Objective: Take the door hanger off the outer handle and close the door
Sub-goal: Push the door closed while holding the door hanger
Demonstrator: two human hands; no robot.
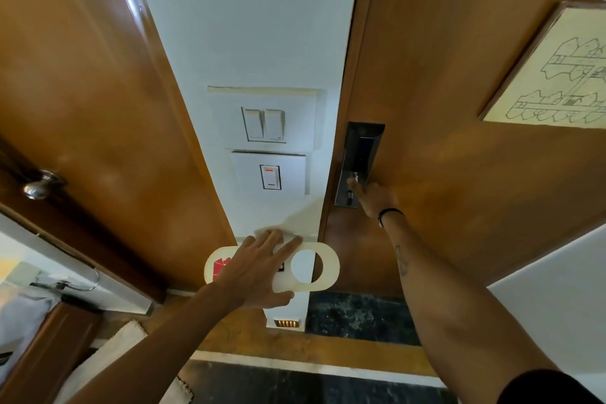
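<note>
Door hanger (323, 267): cream card with a round hole, off the handle, held flat near the white wall strip at about 6 o'clock in the view.
Left hand (259, 272): fingers spread across the card's face, thumb below its lower edge; pinching the card, though the contact behind it is hidden.
Right hand (373, 197): at about 3 o'clock from the left hand, reaching to the dark lock plate (359, 162) on the door (459, 108); fingers lie against the hardware, and whether they have curled round anything I cannot tell.
Door state: its edge sits right against the frame, so it looks shut or very nearly so.
Step in hand: seating the door, by my reading.
Doing it well: push steadily near the lock until the latch catches, keeping the card and left fingers out of the gap.
</note>
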